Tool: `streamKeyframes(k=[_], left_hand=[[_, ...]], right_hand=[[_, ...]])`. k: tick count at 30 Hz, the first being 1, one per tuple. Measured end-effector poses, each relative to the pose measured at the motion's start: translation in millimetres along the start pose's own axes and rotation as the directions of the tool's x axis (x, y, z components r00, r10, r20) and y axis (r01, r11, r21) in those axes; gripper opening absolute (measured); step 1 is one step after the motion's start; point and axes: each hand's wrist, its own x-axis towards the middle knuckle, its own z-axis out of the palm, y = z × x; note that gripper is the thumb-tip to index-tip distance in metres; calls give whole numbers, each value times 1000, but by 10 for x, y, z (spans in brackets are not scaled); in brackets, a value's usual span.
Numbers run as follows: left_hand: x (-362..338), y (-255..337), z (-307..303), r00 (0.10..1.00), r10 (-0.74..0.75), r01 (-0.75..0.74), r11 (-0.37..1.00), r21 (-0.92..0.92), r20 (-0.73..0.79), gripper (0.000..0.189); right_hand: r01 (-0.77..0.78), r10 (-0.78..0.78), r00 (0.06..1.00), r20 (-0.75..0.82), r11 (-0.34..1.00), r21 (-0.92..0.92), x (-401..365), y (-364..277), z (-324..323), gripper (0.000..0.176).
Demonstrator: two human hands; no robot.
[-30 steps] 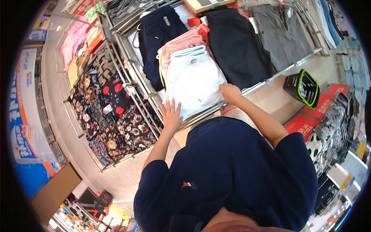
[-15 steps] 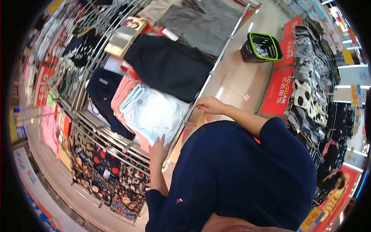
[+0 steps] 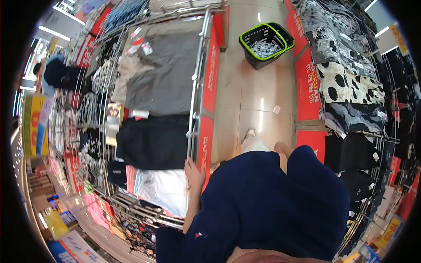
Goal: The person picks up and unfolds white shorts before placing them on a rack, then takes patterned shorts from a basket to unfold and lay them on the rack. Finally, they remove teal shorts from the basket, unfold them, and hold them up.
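My left hand (image 3: 194,172) is at the rack's metal rail (image 3: 191,131), its fingers stretched along the bar with nothing held in them. Just left of it lie folded light blue and white trousers (image 3: 164,188), with a pink folded garment (image 3: 131,179) at their far side. A folded black garment (image 3: 151,141) lies above these, and a large grey one (image 3: 162,79) is spread beyond it. My right hand (image 3: 280,148) hangs low beside my body over the aisle, partly covered by my navy shirt; its fingers cannot be made out.
A black basket with a green rim (image 3: 258,57) stands on the tiled aisle floor (image 3: 252,94), pale items inside. Patterned garments (image 3: 348,83) hang over the right-hand rack with red panels (image 3: 307,83). Another person (image 3: 61,74) stands behind the racks at far left.
My view has turned and moved toward the aisle. My left hand has gone from beside the light trousers to farther up the rail. My right hand has left the rail and dropped to my side.
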Motion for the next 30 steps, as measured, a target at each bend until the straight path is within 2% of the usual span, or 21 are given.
streamKeyframes(k=[1,2,4,5,6,7,9,11,12,13,15,17,19,20,21,23,25,26,27,28,30], left_hand=[[-11,200,8,1000,5,-3,978,207,-7,62],[41,233,81,999,-33,32,975,222,3,60],[51,57,240,990,-127,108,960,259,56,58],[72,67,257,989,-146,138,968,208,22,51],[110,123,202,978,-188,166,961,223,85,50],[160,201,152,963,-228,190,952,239,143,49],[245,186,262,864,-498,486,862,144,67,51],[307,-58,510,700,-712,713,701,1,-53,57],[368,-88,450,654,-754,756,654,29,-59,54],[475,-97,361,630,-776,773,623,120,-27,51],[740,-15,99,602,-765,627,631,456,230,45],[1115,238,-150,434,-693,235,704,670,576,40],[1608,604,-234,175,-547,-165,804,572,819,35],[1905,835,-155,163,-460,-260,834,487,873,32],[2262,1101,-13,191,-355,-351,846,402,915,30],[3084,1733,422,385,-87,-434,862,263,919,26],[4015,2513,990,779,182,-180,982,-65,601,25],[4951,3088,1559,864,214,-83,953,-291,455,27],[5376,3418,1893,918,245,-108,911,-398,311,26],[5749,3875,2021,876,175,148,789,-596,450,26],[6236,3960,3125,767,-33,597,406,-692,641,22]], right_hand=[[-51,47,998,50,994,96,25,213,196,21],[-71,70,997,20,995,76,83,385,340,19],[-4,-11,953,-303,999,-49,-178,433,168,19],[-53,91,936,-340,991,120,-255,477,27,20],[-46,257,891,-376,872,487,-359,519,-126,24],[68,329,832,-447,739,670,-466,531,-263,26],[108,380,797,-469,674,731,-487,609,-475,20],[197,535,775,-337,303,933,-557,573,-713,21],[247,591,765,-257,100,964,-582,623,-823,22],[254,594,765,-249,78,964,-592,680,-870,22],[275,599,762,-245,43,961,-513,768,-904,21],[275,611,760,-222,7,961,-465,856,-869,20],[289,618,760,-202,-42,956,-432,938,-754,20],[242,609,781,-142,-85,967,-476,985,-769,20],[191,596,799,-78,-128,973,-527,1039,-800,20],[74,549,827,117,-312,947,-633,1234,-958,21],[-2,557,810,185,-312,950,-664,1740,-1098,20],[-63,547,799,248,-334,941,-547,1989,-1375,20],[-113,583,786,206,-191,975,-480,2229,-1628,20],[-171,605,779,165,-48,984,-437,2481,-1873,20],[-224,621,783,5,275,935,-304,2936,-2430,22]])
